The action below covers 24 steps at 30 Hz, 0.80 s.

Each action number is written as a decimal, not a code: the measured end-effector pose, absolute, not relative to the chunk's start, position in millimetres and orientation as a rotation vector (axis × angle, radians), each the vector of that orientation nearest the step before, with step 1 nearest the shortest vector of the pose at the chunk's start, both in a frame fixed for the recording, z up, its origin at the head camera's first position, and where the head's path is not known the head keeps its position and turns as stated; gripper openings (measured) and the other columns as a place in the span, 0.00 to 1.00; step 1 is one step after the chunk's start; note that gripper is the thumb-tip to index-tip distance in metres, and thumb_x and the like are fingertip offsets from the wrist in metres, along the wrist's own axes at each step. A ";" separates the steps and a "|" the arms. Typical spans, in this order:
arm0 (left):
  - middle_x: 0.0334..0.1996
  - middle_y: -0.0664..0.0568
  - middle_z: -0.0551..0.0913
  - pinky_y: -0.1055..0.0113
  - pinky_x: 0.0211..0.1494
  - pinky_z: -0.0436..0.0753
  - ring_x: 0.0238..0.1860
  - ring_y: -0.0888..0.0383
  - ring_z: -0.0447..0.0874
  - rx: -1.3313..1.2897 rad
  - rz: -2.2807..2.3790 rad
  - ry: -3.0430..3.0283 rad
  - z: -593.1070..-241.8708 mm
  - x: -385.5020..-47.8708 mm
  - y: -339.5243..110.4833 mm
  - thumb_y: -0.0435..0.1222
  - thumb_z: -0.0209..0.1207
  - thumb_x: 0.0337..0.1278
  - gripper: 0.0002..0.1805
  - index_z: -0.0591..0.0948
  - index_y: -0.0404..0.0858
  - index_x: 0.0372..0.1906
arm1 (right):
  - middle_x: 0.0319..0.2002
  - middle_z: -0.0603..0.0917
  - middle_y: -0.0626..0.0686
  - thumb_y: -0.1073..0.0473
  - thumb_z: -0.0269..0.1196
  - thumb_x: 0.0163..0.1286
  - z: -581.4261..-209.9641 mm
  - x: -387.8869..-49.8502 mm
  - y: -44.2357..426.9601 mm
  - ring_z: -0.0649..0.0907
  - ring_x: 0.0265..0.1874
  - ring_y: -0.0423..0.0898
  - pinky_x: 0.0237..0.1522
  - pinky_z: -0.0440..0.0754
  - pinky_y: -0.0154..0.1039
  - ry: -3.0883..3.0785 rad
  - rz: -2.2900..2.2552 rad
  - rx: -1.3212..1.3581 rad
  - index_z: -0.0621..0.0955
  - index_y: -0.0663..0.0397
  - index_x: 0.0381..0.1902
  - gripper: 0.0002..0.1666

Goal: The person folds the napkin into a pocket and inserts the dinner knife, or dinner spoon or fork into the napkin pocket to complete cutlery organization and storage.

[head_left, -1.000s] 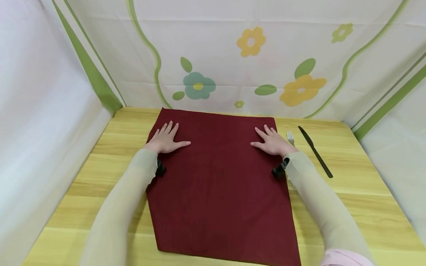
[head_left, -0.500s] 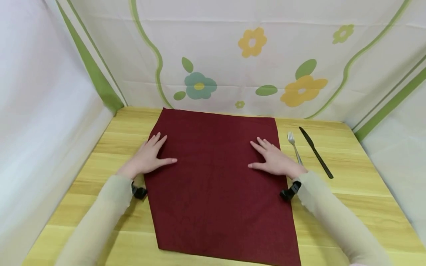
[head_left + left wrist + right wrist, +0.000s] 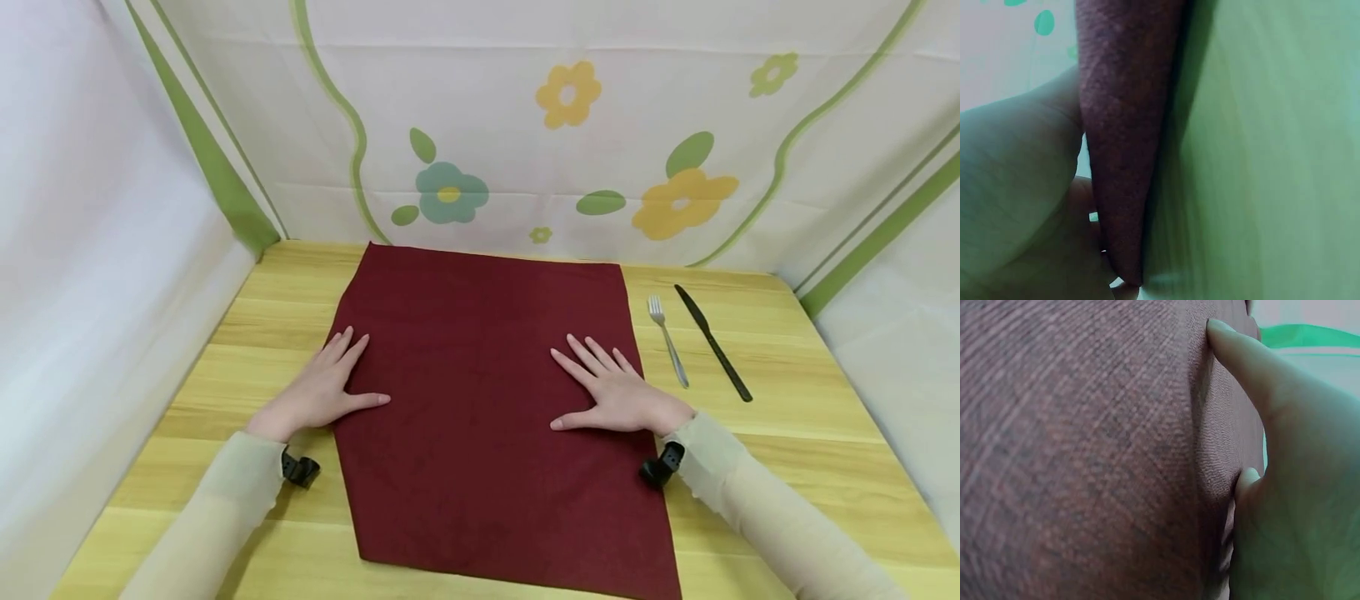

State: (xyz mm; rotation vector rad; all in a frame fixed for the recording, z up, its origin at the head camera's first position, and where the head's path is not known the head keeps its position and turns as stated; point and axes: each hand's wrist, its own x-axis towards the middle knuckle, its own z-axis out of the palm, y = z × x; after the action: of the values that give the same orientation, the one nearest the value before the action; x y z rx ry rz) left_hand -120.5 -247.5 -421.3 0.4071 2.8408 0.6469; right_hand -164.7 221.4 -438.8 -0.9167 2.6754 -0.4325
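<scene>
A dark red cloth (image 3: 480, 417) lies spread over the wooden table, its lower left corner cut at a slant. On its left edge rests my left hand (image 3: 318, 387), fingers spread and straight, thumb pointing inward across the fabric. My right hand (image 3: 618, 396) lies flat near the right edge, fingers also spread out. Neither hand grips anything. In the right wrist view the thumb and a fingertip of my right hand (image 3: 1310, 450) touch the cloth (image 3: 1085, 456), which shows a small ripple beside them. The left wrist view shows the cloth's edge (image 3: 1122, 137) beside my left palm (image 3: 1016, 175).
To the right of the cloth a silver fork (image 3: 667, 340) and a black knife (image 3: 712, 342) lie on the wooden table (image 3: 795, 467). A white curtain with printed flowers (image 3: 510, 125) hangs behind the table's far edge, and white fabric stands at both sides.
Both hands have slid toward me along the cloth's sides, the left one also outward to the left. The fork, partly covered by the right arm before, now shows fully. The cloth looks nearly unmoved.
</scene>
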 end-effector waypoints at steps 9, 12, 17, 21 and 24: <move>0.79 0.31 0.42 0.36 0.73 0.53 0.77 0.31 0.41 0.368 0.796 2.835 -422.3 -124.3 -249.1 0.58 0.69 0.57 0.60 0.52 0.28 0.80 | 0.82 0.43 0.57 0.20 0.62 0.59 -433.9 -169.1 227.0 0.41 0.78 0.63 0.72 0.39 0.68 2.659 -0.426 -0.878 0.51 0.40 0.84 0.65; 0.78 0.29 0.45 0.35 0.72 0.56 0.76 0.29 0.45 0.316 0.852 2.857 -420.6 -120.2 -255.5 0.54 0.72 0.57 0.60 0.50 0.26 0.79 | 0.82 0.41 0.56 0.17 0.61 0.58 -432.6 -169.0 226.3 0.40 0.79 0.61 0.73 0.38 0.66 2.656 -0.387 -0.858 0.49 0.39 0.84 0.66; 0.73 0.24 0.56 0.34 0.69 0.59 0.71 0.26 0.53 0.264 0.854 2.928 -417.4 -108.9 -264.5 0.51 0.74 0.53 0.61 0.52 0.22 0.77 | 0.82 0.41 0.55 0.16 0.60 0.57 -431.1 -169.0 225.3 0.40 0.79 0.60 0.73 0.37 0.66 2.656 -0.361 -0.844 0.49 0.38 0.84 0.67; 0.65 0.24 0.66 0.34 0.66 0.62 0.65 0.26 0.60 0.227 0.887 2.964 -417.0 -103.7 -268.1 0.48 0.77 0.50 0.61 0.54 0.21 0.76 | 0.82 0.41 0.55 0.16 0.60 0.57 -430.9 -169.0 225.2 0.40 0.79 0.60 0.73 0.38 0.66 2.653 -0.369 -0.845 0.49 0.39 0.84 0.67; 0.58 0.28 0.72 0.37 0.64 0.67 0.60 0.30 0.68 0.199 0.979 2.958 -418.0 -104.2 -269.0 0.43 0.78 0.50 0.58 0.55 0.21 0.76 | 0.82 0.41 0.55 0.17 0.60 0.57 -430.7 -169.0 225.0 0.40 0.79 0.61 0.73 0.38 0.66 2.652 -0.378 -0.844 0.50 0.39 0.84 0.67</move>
State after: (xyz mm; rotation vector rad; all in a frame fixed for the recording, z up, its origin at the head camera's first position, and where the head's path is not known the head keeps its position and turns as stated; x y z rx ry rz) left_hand -104.2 -269.0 -418.0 0.1990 2.9580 0.9794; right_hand -169.0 225.0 -430.7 -0.8445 2.6518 -0.3781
